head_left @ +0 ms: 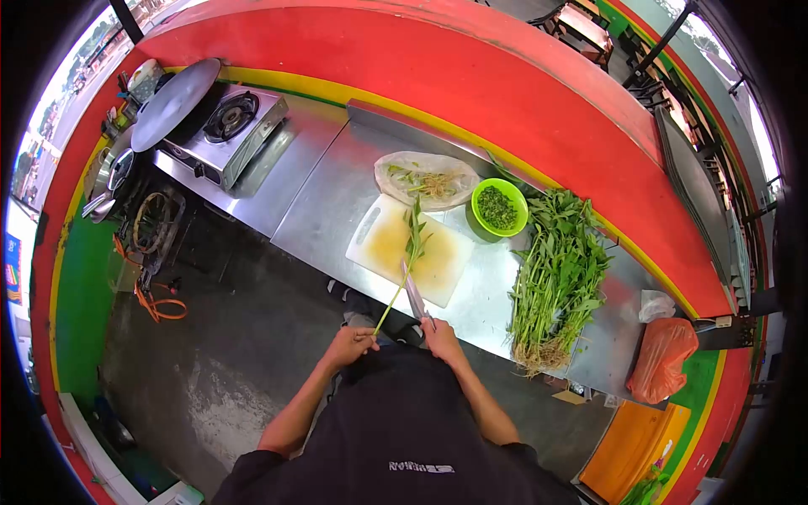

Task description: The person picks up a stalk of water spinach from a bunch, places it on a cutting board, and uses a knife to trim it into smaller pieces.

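A leafy green stalk lies across the stained white cutting board. Its lower stem reaches down over the counter edge, where my left hand is closed round the end. My right hand is wrapped round the handle of a knife, whose blade points up onto the board beside the stem. Behind the board is a clear plastic bag with stems and roots inside. To its right stands a green bowl of chopped greens.
A large pile of rooted leafy stalks lies on the steel counter at the right. Farther right hangs an orange bag. At the left are a gas stove and a big round lid. A red wall borders the counter.
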### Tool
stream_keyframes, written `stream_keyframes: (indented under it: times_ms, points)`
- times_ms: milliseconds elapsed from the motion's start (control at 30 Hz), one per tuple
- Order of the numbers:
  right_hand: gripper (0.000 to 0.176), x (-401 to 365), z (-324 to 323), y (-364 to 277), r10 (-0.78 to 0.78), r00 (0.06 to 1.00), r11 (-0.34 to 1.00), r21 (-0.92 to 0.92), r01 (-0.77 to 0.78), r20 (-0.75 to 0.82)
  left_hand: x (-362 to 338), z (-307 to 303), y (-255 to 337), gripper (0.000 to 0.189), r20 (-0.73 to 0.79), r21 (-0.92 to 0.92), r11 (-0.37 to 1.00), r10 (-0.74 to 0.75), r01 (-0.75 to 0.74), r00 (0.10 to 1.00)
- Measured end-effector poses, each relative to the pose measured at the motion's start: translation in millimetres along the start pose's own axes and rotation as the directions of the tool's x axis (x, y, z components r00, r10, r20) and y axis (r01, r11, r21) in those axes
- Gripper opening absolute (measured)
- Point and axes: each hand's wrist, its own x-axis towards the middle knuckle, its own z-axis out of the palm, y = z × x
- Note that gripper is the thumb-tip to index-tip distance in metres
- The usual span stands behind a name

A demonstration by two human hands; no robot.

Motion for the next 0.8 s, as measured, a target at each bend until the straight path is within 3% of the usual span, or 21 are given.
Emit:
stream_keyframes:
  times_ms: [33,67,133,233,400,633,800]
  points:
    - [0.046,-2,-4,-4,0.084,0.992,0.988,0.121,-0.095,0.096,1,1,-5,0.031,-0.040,0.032,0.999,0.032,-0.031,0.999]
    - [0.046,-4,-10,-7,0.080,0.992,0.989,0.119,-0.092,0.099,2,2,-9,0.031,-0.079,0.064,0.996,0.065,-0.060,0.995]
    - [0.047,-14,-25,-23,0.187,0.938,0.879,0.377,-0.293,0.292,3,3,-15,0.033,-0.117,0.052,0.997,0.061,-0.055,0.991]
    - [0.046,-23,-29,-22,0.204,0.923,0.802,0.484,-0.349,0.327,6,4,-24,0.036,-0.180,0.057,0.996,0.073,-0.064,0.981]
    - [0.047,-38,-37,-19,0.217,0.910,0.735,0.555,-0.390,0.352,3,6,-24,0.036,-0.253,-0.025,0.998,0.053,-0.062,0.966]
    - [0.047,-38,-41,-26,0.224,0.903,0.651,0.634,-0.418,0.366,1,1,-33,0.034,-0.163,0.072,0.996,0.068,-0.057,0.984]
    - [0.047,-32,-34,-34,0.194,0.906,0.681,0.614,-0.400,0.375,4,0,-48,0.036,-0.158,0.141,0.986,0.110,-0.088,0.981]
